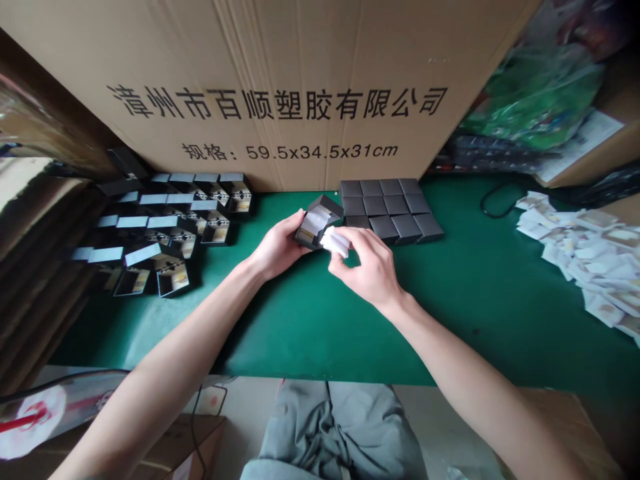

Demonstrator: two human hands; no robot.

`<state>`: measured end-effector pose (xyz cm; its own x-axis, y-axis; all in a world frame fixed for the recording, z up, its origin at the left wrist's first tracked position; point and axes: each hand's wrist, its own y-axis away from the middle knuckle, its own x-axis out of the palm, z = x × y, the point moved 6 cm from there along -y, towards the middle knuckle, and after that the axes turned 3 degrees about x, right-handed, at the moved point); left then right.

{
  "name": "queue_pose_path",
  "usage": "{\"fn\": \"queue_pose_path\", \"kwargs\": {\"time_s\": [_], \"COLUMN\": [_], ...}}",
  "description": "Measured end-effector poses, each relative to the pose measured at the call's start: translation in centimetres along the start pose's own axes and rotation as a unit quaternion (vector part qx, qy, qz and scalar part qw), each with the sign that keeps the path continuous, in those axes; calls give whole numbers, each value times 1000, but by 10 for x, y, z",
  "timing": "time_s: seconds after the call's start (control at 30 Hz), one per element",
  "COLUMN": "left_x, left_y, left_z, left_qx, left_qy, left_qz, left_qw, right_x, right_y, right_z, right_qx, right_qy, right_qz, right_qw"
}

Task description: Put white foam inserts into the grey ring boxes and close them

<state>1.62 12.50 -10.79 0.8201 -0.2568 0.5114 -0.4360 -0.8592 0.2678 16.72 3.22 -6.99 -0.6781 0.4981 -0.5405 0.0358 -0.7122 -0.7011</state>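
Observation:
My left hand (pixel 277 247) holds a small open black box (pixel 318 220) above the green table (pixel 480 293); white lining shows inside the box. My right hand (pixel 367 263) pinches a small white folded piece (pixel 334 241) right at the box's open side. Behind the hands, several shut black boxes (pixel 390 208) sit in a neat block. To the left, several open black boxes (pixel 170 230) with lids up stand in rows.
A large cardboard carton (pixel 280 80) with printed characters stands along the back edge. A heap of small white packets (pixel 590 257) lies at the right. A black cable (pixel 497 200) and green plastic bags (pixel 540 93) are at the back right. Brown cartons (pixel 30 267) line the left.

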Motion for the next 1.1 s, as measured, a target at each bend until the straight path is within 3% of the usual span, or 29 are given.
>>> {"fn": "queue_pose_path", "kwargs": {"time_s": [0.33, 0.5, 0.7, 1.1], "left_x": [-1, 2, 1, -1], "left_y": [1, 1, 2, 1], "left_z": [2, 0, -1, 0], "left_qx": [-12, -23, -28, -33], "left_qy": [26, 42, 50, 36], "left_qz": [7, 1, -15, -19], "left_qw": [1000, 999, 998, 999], "right_x": [12, 6, 7, 6], "right_y": [3, 3, 2, 3], "right_z": [-1, -1, -5, -6], "right_qx": [-3, 10, 64, 60], "right_qy": [45, -3, -70, -67], "right_qz": [57, 35, 58, 49], "right_qw": [997, 999, 994, 995]}}
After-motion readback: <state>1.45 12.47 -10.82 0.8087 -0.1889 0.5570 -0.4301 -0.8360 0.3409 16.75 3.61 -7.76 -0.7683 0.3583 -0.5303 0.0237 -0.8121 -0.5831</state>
